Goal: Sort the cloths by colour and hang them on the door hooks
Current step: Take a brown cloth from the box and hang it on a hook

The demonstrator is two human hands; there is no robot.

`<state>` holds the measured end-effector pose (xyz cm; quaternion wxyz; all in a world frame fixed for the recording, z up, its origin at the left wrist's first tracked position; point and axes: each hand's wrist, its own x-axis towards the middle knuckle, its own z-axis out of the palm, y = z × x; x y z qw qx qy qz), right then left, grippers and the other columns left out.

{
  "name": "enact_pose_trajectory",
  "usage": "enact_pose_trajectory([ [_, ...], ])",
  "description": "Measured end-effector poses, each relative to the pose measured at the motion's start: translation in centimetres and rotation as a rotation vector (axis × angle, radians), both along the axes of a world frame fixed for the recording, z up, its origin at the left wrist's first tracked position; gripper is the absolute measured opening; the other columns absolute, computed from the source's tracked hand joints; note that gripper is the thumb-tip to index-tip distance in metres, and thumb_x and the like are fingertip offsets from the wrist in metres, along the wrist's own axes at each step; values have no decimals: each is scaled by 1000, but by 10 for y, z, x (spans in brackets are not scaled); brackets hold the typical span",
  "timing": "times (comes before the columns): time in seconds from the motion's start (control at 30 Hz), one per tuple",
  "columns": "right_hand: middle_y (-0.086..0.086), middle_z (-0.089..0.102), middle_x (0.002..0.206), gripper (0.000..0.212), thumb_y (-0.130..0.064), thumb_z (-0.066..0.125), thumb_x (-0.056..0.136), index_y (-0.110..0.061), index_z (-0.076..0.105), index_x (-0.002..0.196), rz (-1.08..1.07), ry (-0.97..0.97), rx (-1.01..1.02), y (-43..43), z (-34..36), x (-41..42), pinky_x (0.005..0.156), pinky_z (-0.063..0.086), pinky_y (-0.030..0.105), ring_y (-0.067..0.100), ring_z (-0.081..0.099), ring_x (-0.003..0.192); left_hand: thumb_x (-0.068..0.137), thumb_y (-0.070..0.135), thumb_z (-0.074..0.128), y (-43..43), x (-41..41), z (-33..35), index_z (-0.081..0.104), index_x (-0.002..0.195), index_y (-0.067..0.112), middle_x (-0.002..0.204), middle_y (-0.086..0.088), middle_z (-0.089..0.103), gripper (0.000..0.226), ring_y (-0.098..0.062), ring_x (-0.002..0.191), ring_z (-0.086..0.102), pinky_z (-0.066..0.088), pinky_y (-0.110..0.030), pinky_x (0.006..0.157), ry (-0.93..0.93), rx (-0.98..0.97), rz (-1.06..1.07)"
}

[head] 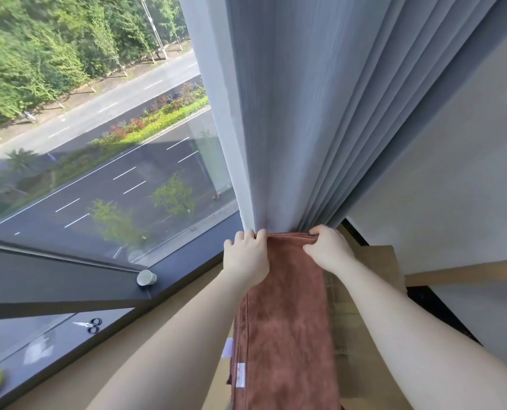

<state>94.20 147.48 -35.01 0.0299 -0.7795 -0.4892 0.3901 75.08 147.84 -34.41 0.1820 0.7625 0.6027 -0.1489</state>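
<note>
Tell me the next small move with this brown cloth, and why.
Likely next: keep the grip and turn from the window toward the door hooks. The left hand and right hand pinch the brown cloth by its top edge, it hangs down before the grey curtain, and no hook is in view.

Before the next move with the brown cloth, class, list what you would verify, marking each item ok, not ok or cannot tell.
1. Left hand grips the brown cloth at its top edge: ok.
2. Right hand grips the same edge: ok.
3. Cloth hangs straight down: ok.
4. Door hook in sight: not ok; only the grey curtain and window lie ahead.
5. Cloth clear of the curtain: cannot tell; its top edge meets the folds.
</note>
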Motion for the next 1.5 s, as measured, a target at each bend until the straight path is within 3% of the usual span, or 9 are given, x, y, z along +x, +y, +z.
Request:
enact_pose_trajectory([
  [0.23,0,67,124,34,-25,69,85,-22,72,118,-34,47,45,-9,6,1,87,53,33,20,63,109,96,20,49,0,-11,0,55,124,14,121,-9,53,29,-32,115,49,37,-39,91,-5,26,47],
  [0.43,-6,66,95,24,-16,66,86,-19,68,110,-211,215,69,-27,19,-1,65,45,26,13,62,86,92,22,53,0,-22,8,62,123,19,114,-7,50,32,-31,112,50,47,-40,87,-236,-135,249],
  [0.63,-3,69,98,23,-11,68,87,-17,68,109,-483,424,114,-54,31,-7,66,46,23,11,63,87,93,26,60,-14,-26,28,53,114,21,102,5,61,23,-22,98,60,43,-31,78,-455,-208,428],
  [0.8,-3,71,103,27,-13,70,88,-18,70,114,-555,474,191,-74,46,-13,68,49,23,11,66,91,92,24,66,-31,-33,46,66,98,27,99,8,72,6,-9,83,66,44,-18,62,-714,-225,563],
  [0.97,-4,72,103,27,-15,74,88,-16,73,115,-590,516,278,-99,67,-14,64,46,17,5,66,88,97,30,65,-55,-38,62,75,90,31,104,7,77,11,-10,93,73,56,-22,81,-944,-252,628],
  [1.17,-9,73,104,22,-21,77,89,-20,74,111,-589,582,372,-138,97,-2,64,46,9,1,66,92,101,37,59,-81,-27,85,75,109,26,105,7,77,21,-12,100,72,57,-35,96,-1095,-234,688],
  [1.23,-7,76,106,15,-24,79,88,-26,76,103,-618,624,413,-151,105,4,76,52,14,6,69,97,101,38,59,-90,-20,98,76,104,30,102,8,78,19,-13,99,73,57,-38,96,-1129,-214,678],
  [1.33,-7,79,100,12,-30,80,86,-27,78,97,-654,663,467,-172,117,14,100,55,38,15,73,100,99,40,61,-104,-7,119,76,94,31,99,3,78,19,-20,100,73,58,-43,95,-1172,-188,644],
  [1.5,3,80,101,17,-22,77,90,-14,77,105,-764,804,600,-215,147,25,106,52,47,24,74,102,99,44,61,-135,18,161,73,94,30,99,3,77,19,-15,91,73,59,-29,79,-1245,-196,599],
])
